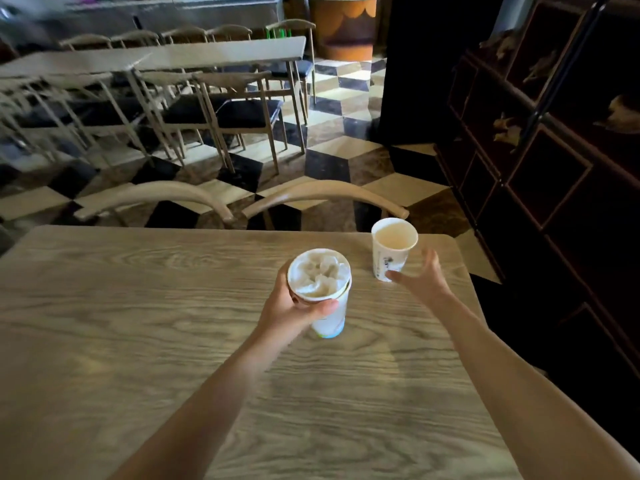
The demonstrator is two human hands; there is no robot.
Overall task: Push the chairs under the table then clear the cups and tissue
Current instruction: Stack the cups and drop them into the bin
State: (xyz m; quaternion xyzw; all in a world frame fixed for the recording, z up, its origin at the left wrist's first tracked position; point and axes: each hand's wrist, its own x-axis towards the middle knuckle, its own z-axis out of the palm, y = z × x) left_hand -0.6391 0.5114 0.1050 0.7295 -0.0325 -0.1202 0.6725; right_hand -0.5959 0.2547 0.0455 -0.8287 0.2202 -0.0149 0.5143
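Head-height view, forward and down, close over table point(138, 306)

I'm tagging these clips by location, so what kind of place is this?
Probably a cafe or small eatery: rows of matching tables and wooden chairs fill the room, and the left hand holds a disposable paper cup stuffed with tissue.

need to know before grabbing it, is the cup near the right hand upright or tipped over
Upright: the cup stands on its base on the table, open rim up, by the right hand.

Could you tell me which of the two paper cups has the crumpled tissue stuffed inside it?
The white paper cup in the left hand; the other cup looks empty.
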